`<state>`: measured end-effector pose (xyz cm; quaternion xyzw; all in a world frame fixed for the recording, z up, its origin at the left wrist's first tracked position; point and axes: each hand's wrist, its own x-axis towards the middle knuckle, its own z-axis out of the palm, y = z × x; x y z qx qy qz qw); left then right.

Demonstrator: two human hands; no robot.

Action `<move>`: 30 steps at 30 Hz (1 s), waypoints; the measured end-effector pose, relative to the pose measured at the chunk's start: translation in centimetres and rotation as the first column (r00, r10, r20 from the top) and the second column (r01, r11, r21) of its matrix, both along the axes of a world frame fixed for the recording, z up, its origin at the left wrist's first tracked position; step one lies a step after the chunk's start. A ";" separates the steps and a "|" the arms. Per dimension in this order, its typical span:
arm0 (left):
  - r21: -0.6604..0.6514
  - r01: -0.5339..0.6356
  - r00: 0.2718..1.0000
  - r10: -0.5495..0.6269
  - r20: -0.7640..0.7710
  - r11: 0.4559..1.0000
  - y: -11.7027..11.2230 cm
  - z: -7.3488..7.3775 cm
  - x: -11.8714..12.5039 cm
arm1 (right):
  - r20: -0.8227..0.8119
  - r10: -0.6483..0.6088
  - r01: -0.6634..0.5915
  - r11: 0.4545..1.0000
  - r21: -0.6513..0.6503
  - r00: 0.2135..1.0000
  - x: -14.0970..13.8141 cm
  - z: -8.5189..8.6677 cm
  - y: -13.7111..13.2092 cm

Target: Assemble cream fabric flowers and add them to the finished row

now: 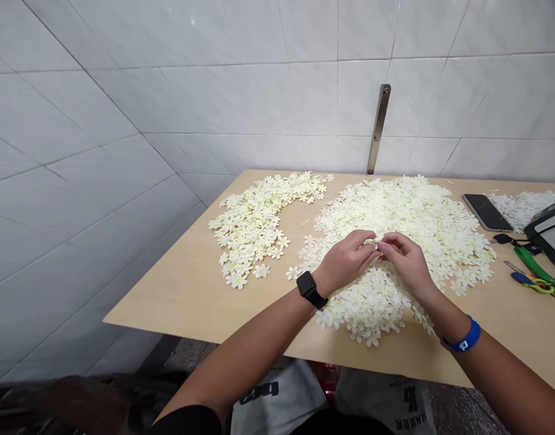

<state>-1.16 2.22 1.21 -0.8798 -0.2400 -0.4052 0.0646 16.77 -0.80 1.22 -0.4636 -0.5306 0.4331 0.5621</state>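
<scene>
My left hand (349, 258), with a black watch (308, 286) on its wrist, is closed in a pinch at the fingertips. My right hand (406, 263) meets it there, also pinching, and wears a blue wristband (466, 336). A small white flower (375, 243) is between the fingertips, mostly hidden by them. Under and around both hands spreads a large heap of loose white flowers (404, 208) with pale yellow centres. To the left lies a smaller curved pile of similar flowers (254, 223), flat on the tan tabletop (182, 296).
At the right are a phone (487, 211), a heap of thin white bits (526, 205), a dark green box (551, 232), a green-handled tool (536, 266) and scissors (537, 283). A tiled wall (281, 96) with a metal bar (379, 128) stands behind the table.
</scene>
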 end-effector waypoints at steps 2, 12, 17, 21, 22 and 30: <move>-0.077 0.068 0.995 -0.062 0.072 0.995 0.1 -0.3 0.0 | -0.014 0.010 -0.011 1.000 -0.012 1.000 0.2 -0.1 0.1; -0.435 0.133 0.947 0.016 0.321 0.890 0.1 -0.8 0.1 | -0.134 0.021 -0.030 0.997 -0.067 0.991 0.1 -0.7 0.4; -0.495 0.177 0.927 0.024 0.373 0.850 0.3 -1.1 0.0 | -0.173 0.019 -0.037 0.994 -0.101 0.985 0.2 -0.8 0.7; -0.486 0.151 0.927 0.048 0.372 0.861 0.4 -1.0 0.2 | -0.220 0.009 -0.035 0.993 -0.116 0.975 0.1 -1.0 0.8; -0.469 0.145 0.926 0.047 0.374 0.872 0.4 -0.9 0.2 | -0.223 0.009 -0.035 0.993 -0.114 0.975 0.0 -1.0 0.8; -0.386 0.174 0.898 0.015 0.440 0.906 0.7 -0.7 0.3 | -0.227 0.039 -0.068 0.991 -0.119 0.973 0.1 -1.2 0.7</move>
